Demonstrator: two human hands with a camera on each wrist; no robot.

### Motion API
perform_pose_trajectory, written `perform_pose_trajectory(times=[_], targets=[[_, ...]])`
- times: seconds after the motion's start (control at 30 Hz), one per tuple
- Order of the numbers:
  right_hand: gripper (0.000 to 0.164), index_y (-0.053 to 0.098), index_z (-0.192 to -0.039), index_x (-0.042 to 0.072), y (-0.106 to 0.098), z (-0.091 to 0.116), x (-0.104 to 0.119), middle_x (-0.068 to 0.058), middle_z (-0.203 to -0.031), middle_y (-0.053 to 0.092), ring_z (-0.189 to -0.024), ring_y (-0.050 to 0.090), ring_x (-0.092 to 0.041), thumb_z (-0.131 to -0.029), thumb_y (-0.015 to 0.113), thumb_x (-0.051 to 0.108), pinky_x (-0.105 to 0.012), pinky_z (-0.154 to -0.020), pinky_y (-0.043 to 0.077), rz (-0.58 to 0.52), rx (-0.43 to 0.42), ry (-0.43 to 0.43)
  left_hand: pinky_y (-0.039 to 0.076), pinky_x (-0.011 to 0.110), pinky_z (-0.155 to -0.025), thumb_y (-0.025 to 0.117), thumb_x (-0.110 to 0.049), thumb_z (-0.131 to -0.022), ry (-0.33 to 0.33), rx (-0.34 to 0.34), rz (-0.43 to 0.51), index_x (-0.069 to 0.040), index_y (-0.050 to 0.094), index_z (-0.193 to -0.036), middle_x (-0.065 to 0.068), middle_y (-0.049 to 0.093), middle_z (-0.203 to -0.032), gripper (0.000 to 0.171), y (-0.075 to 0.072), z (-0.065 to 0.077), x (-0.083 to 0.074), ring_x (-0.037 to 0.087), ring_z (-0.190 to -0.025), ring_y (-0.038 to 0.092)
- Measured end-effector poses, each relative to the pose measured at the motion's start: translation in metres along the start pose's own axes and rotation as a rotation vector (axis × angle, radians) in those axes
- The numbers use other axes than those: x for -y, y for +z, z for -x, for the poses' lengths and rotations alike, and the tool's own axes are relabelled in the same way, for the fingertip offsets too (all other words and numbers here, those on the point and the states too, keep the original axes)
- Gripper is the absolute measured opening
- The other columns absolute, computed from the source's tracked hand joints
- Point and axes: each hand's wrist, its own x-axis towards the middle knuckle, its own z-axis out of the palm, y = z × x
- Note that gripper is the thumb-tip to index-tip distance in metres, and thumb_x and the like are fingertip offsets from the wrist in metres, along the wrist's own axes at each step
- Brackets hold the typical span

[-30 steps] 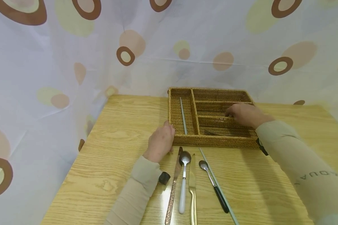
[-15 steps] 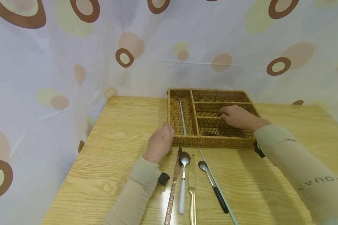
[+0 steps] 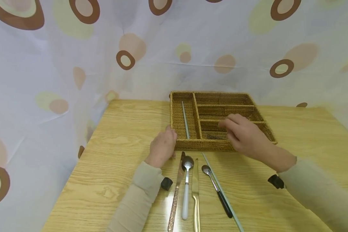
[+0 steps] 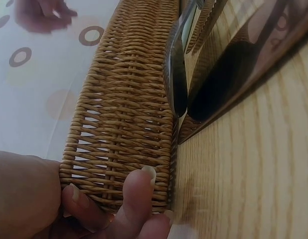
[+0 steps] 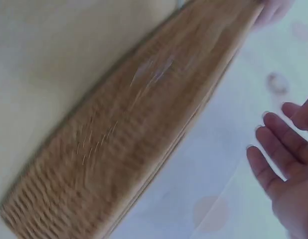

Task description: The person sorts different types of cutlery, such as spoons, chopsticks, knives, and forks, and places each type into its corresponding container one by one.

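My left hand (image 3: 163, 146) grips the front left corner of a divided wicker cutlery tray (image 3: 203, 145). In the left wrist view its fingers (image 4: 137, 196) bend round the tray's end. My right hand (image 3: 246, 137) hovers over the tray's front right part, holding nothing; the right wrist view shows its fingers (image 5: 266, 167) loosely spread, apart from the wicker. A pale chopstick (image 3: 185, 119) lies in the left compartment. The tines of a fork (image 3: 212, 137) show in the front compartment, the rest hidden behind my right hand and the tray's front wall.
Before the tray lie a copper-coloured knife (image 3: 175, 199), a white-handled spoon (image 3: 185, 199), a gold knife (image 3: 196, 199), a black-handled spoon (image 3: 224, 203) and another pale chopstick (image 3: 233, 214) on the wooden table (image 3: 113, 167). A patterned cloth (image 3: 150, 77) hangs behind.
My right hand has come out of the tray's middle compartment and back toward me, rising over the front wall. My left hand stays at the corner.
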Motion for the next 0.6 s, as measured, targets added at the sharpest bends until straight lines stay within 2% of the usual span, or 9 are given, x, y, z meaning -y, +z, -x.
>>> perform_pose_trajectory(times=[0.07,0.17,0.33,0.47,0.6], targets=[[0.024,0.058,-0.101,0.008,0.0,0.011,0.019,0.001,-0.087,0.054,-0.073,0.043,-0.009,-0.083,0.045,-0.001,-0.027,-0.059,0.043,-0.013,-0.014,-0.03,0.043,0.033,-0.04,0.021,-0.033,-0.102,-0.003,0.001,0.011,-0.003,0.044,-0.108,0.004,0.055,-0.054,0.038,0.0,0.0,0.0,0.014,-0.04,0.052],[0.022,0.058,-0.101,0.009,0.005,0.032,0.046,0.005,-0.083,0.054,-0.066,0.042,-0.003,-0.083,0.049,0.001,-0.018,-0.056,0.043,-0.053,0.033,0.005,0.044,0.033,-0.04,0.022,-0.033,-0.102,-0.003,0.001,0.026,-0.001,0.043,-0.112,0.004,0.055,-0.055,0.04,0.0,0.001,0.001,0.015,-0.04,0.052],[0.01,0.056,-0.088,0.018,0.017,0.07,0.08,0.014,-0.069,0.051,-0.054,0.039,0.003,-0.087,0.055,0.008,-0.016,-0.046,0.039,-0.127,0.236,0.218,0.043,0.031,-0.039,0.021,-0.033,-0.102,0.004,0.016,0.046,0.003,0.039,-0.123,0.005,0.055,-0.054,0.045,0.001,0.001,0.002,0.015,-0.041,0.052],[0.016,0.048,-0.078,0.025,0.021,0.093,0.096,0.018,-0.055,0.039,-0.045,0.034,0.002,-0.092,0.054,0.023,-0.019,-0.038,0.032,-0.217,0.427,0.406,0.043,0.03,-0.038,0.021,-0.033,-0.102,0.01,0.018,0.046,0.006,0.03,-0.133,0.005,0.055,-0.052,0.05,0.001,0.002,0.002,0.014,-0.04,0.052],[0.02,0.047,-0.075,0.025,0.024,0.104,0.102,0.017,-0.052,0.038,-0.042,0.033,0.001,-0.093,0.052,0.03,-0.02,-0.037,0.031,-0.252,0.509,0.493,0.043,0.031,-0.037,0.021,-0.031,-0.102,0.032,-0.003,0.018,0.008,0.031,-0.132,0.004,0.054,-0.05,0.05,0.0,0.001,0.002,0.013,-0.037,0.051]])
